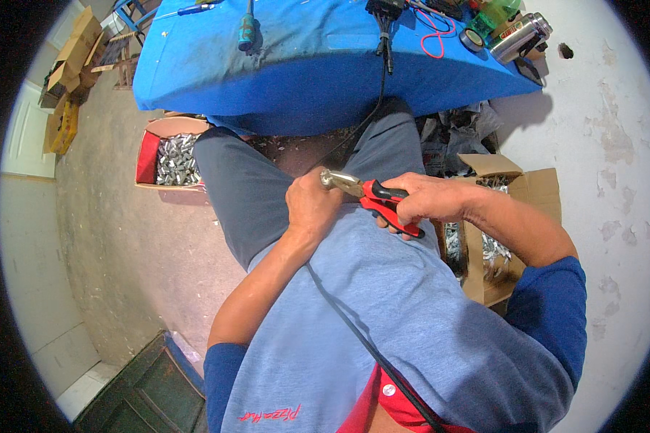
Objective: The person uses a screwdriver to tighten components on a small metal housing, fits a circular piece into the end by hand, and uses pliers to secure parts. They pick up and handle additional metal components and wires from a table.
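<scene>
Left hand [314, 206] clenches a small metal piece [326, 178], scene centre; right hand [430, 198] grasps pliers [372, 191] meeting it. This piece appears unfinished; whether those in the left box [146, 155] are done is unclear.

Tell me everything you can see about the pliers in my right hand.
The pliers have a shiny, silvery metal head and red-and-black handles that look like plastic or rubber. Your right hand holds them by the handles, which stand apart, near the grey-blue shirt. The head points toward your left hand, its tip at a small shiny metal piece there; whether the jaws grip it is too small to tell.
</scene>
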Motion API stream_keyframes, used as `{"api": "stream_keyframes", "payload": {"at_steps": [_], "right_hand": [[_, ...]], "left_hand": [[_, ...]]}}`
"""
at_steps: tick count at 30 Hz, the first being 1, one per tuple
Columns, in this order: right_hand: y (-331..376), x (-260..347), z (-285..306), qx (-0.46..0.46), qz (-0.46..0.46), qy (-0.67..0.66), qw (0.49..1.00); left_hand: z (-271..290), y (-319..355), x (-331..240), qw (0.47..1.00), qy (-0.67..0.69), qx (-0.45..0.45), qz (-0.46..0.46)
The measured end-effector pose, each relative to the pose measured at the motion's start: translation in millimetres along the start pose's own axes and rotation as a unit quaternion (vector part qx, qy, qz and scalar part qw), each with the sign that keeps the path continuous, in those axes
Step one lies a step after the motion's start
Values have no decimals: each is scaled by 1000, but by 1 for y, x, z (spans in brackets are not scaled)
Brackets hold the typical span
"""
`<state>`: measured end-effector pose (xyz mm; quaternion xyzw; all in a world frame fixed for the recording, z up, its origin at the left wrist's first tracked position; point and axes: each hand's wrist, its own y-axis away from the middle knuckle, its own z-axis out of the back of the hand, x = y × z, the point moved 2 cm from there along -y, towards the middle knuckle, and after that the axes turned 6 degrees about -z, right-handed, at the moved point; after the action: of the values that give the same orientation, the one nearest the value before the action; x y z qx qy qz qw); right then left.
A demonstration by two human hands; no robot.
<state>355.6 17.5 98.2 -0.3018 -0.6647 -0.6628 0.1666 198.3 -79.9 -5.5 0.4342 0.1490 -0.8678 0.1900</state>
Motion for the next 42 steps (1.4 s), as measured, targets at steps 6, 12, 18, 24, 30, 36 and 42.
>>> {"api": "stream_keyframes", "payload": {"at_steps": [6,12,18,24,30,36,42], "right_hand": [[-5,-11,0,-3,-4,-28,1000],[-5,-14,-4,-10,-4,-28,1000],[-4,-5,-4,-65,5,51,997],[-17,-25,1,-354,198,531,744],[-42,-31,43,-443,198,536,691],[-30,-31,43,-179,99,46,978],[-10,-24,9,-180,92,287,936]], "left_hand": [[-3,0,3,1000,7,3,-7],[1,0,0,1000,4,17,10],[-2,0,4,1000,-5,6,0],[-9,-2,10,997,79,1,-9],[-7,-2,9,961,240,121,67],[0,3,4,914,361,134,125],[-3,4,14,874,427,154,172]]}}
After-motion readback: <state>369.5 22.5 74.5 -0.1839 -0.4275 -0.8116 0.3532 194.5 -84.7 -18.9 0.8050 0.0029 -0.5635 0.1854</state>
